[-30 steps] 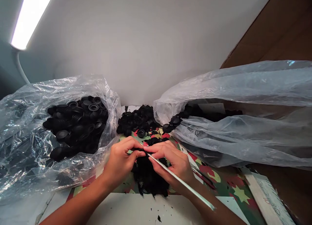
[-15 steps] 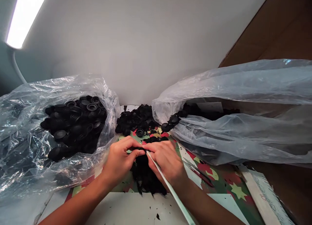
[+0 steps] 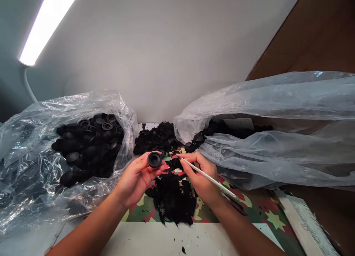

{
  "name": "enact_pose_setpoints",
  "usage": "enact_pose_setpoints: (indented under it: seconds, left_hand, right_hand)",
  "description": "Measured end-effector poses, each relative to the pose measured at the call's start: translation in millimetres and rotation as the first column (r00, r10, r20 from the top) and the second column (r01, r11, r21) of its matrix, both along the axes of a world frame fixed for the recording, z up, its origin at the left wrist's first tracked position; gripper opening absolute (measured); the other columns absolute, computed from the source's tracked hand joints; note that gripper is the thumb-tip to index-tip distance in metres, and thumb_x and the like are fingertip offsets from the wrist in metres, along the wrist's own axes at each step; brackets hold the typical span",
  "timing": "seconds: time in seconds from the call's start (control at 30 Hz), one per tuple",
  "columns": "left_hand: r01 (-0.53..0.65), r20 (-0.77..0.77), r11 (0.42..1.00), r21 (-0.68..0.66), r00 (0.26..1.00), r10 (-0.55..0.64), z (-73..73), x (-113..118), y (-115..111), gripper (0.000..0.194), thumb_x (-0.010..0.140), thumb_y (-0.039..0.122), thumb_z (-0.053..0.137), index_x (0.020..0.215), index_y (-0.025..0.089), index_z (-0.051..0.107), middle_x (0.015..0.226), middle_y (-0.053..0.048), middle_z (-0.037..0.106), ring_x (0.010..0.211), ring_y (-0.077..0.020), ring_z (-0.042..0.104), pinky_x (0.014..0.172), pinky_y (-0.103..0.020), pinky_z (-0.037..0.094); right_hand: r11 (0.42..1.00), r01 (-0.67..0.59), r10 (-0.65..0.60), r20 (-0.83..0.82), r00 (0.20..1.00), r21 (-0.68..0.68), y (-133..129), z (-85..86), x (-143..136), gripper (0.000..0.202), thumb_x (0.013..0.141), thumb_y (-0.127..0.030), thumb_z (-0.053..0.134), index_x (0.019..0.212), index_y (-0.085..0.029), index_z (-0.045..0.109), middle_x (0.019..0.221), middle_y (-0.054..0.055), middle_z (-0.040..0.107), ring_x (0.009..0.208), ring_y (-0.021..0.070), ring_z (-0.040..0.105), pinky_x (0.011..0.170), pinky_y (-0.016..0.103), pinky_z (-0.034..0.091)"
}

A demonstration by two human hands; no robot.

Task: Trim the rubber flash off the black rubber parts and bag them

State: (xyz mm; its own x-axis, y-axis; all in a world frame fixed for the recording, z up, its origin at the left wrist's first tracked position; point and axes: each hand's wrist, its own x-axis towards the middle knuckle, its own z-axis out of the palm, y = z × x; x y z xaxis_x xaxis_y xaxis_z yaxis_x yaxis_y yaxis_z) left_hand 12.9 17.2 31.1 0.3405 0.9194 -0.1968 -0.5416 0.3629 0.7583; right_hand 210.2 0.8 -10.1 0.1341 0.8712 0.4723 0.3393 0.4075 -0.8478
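My left hand [image 3: 138, 180] pinches a round black rubber cap [image 3: 154, 160] at its edge, with the ringed hollow side turned up toward me. A thin white stick-like tool [image 3: 210, 180] is gripped in my right hand [image 3: 205, 176] like a pen. Its narrow tip points left, a short way from the cap and not touching it. Under and between both hands lies a heap of black rubber trimmings [image 3: 174, 200] on a camouflage-patterned cover [image 3: 144, 208].
On the left a clear plastic bag [image 3: 33, 137] holds many black caps [image 3: 91, 141]. At the back sits a pile of black pieces [image 3: 155, 137]. Another plastic bag [image 3: 277, 152] lies open on the right before cardboard [image 3: 318, 37]. A lamp [image 3: 47, 26] shines at upper left.
My hands have moved apart. My left hand has turned to show the cap's hollow face, and my right hand has drawn the white tool away to the right.
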Motion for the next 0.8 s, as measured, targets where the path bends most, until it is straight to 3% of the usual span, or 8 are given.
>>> enact_pose_setpoints:
  seconds: [0.23, 0.4, 0.47, 0.53, 0.6, 0.7, 0.73, 0.8]
  left_hand:
    - [0.015, -0.034, 0.998, 0.063, 0.999, -0.013, 1.2, -1.8, -1.8, 0.032, 0.073, 0.032, 0.087, 0.097, 0.013, 0.079, 0.087, -0.008, 0.078, 0.073, -0.0134, 0.069, 0.070, -0.021, 0.057]
    - [-0.009, -0.079, 0.991, 0.135, 0.997, 0.020, 1.1, 0.3, -4.2, 0.031, 0.075, 0.037, 0.085, 0.096, 0.016, 0.079, 0.087, -0.006, 0.076, 0.075, -0.0150, 0.068, 0.073, -0.025, 0.057]
    - [-0.008, -0.165, 0.978, 0.211, 0.985, 0.044, 2.3, -0.8, -6.0, 0.030, 0.079, 0.040, 0.080, 0.098, 0.018, 0.078, 0.088, -0.006, 0.075, 0.075, -0.0161, 0.067, 0.073, -0.028, 0.056]
    - [0.021, -0.368, 0.930, 0.366, 0.921, 0.124, 8.6, -6.8, -6.8, 0.025, 0.083, 0.038, 0.074, 0.100, 0.019, 0.077, 0.089, -0.006, 0.074, 0.078, -0.0174, 0.067, 0.073, -0.029, 0.055]
    - [0.103, -0.602, 0.809, 0.579, 0.724, 0.338, 21.9, -19.6, -4.3, 0.018, 0.086, 0.030, 0.068, 0.098, 0.020, 0.077, 0.094, -0.006, 0.074, 0.084, -0.0194, 0.067, 0.076, -0.030, 0.053]
    - [0.305, -0.656, 0.589, 0.749, 0.212, 0.725, 53.0, -48.1, 10.5, 0.022, 0.087, 0.017, 0.058, 0.101, 0.021, 0.074, 0.106, -0.007, 0.071, 0.099, -0.0235, 0.066, 0.089, -0.036, 0.052]
    - [0.358, -0.626, 0.575, 0.736, 0.036, 0.779, 64.4, -58.4, 19.2, 0.026, 0.086, 0.014, 0.055, 0.106, 0.020, 0.072, 0.110, -0.008, 0.070, 0.104, -0.0249, 0.065, 0.094, -0.038, 0.050]
    - [0.420, -0.602, 0.651, 0.633, -0.262, 0.754, 85.1, -77.3, 40.7, 0.035, 0.085, 0.009, 0.054, 0.117, 0.018, 0.066, 0.119, -0.010, 0.069, 0.112, -0.0275, 0.064, 0.099, -0.039, 0.048]
  right_hand:
    - [1.000, -0.023, 0.023, 0.115, 0.993, -0.005, -1.2, 3.4, -0.4, 0.011, 0.092, -0.030, 0.060, 0.087, -0.023, 0.066, 0.095, 0.005, 0.078, 0.086, 0.0206, 0.073, 0.077, 0.031, 0.055]
    - [0.997, -0.012, 0.023, 0.152, 0.988, -0.071, -0.8, 5.3, 0.0, 0.021, 0.091, -0.037, 0.059, 0.075, -0.023, 0.058, 0.062, -0.004, 0.065, 0.053, 0.0139, 0.060, 0.055, 0.024, 0.045]
    - [0.992, -0.033, 0.049, 0.133, 0.990, -0.122, -1.4, 6.0, 0.7, 0.024, 0.092, -0.041, 0.057, 0.076, -0.023, 0.056, 0.052, -0.007, 0.056, 0.046, 0.0125, 0.052, 0.049, 0.023, 0.037]
    - [0.986, -0.049, 0.068, 0.117, 0.991, -0.159, -1.9, 6.9, 1.8, 0.026, 0.092, -0.044, 0.056, 0.077, -0.023, 0.055, 0.047, -0.008, 0.050, 0.042, 0.0120, 0.045, 0.047, 0.023, 0.032]
    - [0.985, -0.038, 0.059, 0.119, 0.991, -0.166, -1.8, 7.8, 3.0, 0.029, 0.092, -0.047, 0.055, 0.076, -0.023, 0.055, 0.046, -0.008, 0.047, 0.042, 0.0120, 0.042, 0.046, 0.023, 0.030]
    - [0.988, -0.010, 0.029, 0.124, 0.992, -0.154, -0.6, 8.6, 4.6, 0.031, 0.091, -0.048, 0.054, 0.073, -0.023, 0.056, 0.047, -0.007, 0.047, 0.043, 0.0124, 0.041, 0.046, 0.023, 0.030]
    - [0.989, -0.008, 0.026, 0.123, 0.992, -0.147, -0.1, 8.5, 4.9, 0.031, 0.090, -0.048, 0.054, 0.073, -0.023, 0.056, 0.048, -0.007, 0.049, 0.044, 0.0126, 0.043, 0.046, 0.023, 0.030]
    - [0.991, -0.018, 0.035, 0.121, 0.992, -0.135, 1.0, 7.7, 5.5, 0.029, 0.090, -0.046, 0.055, 0.073, -0.023, 0.056, 0.050, -0.006, 0.051, 0.045, 0.0128, 0.045, 0.049, 0.023, 0.033]
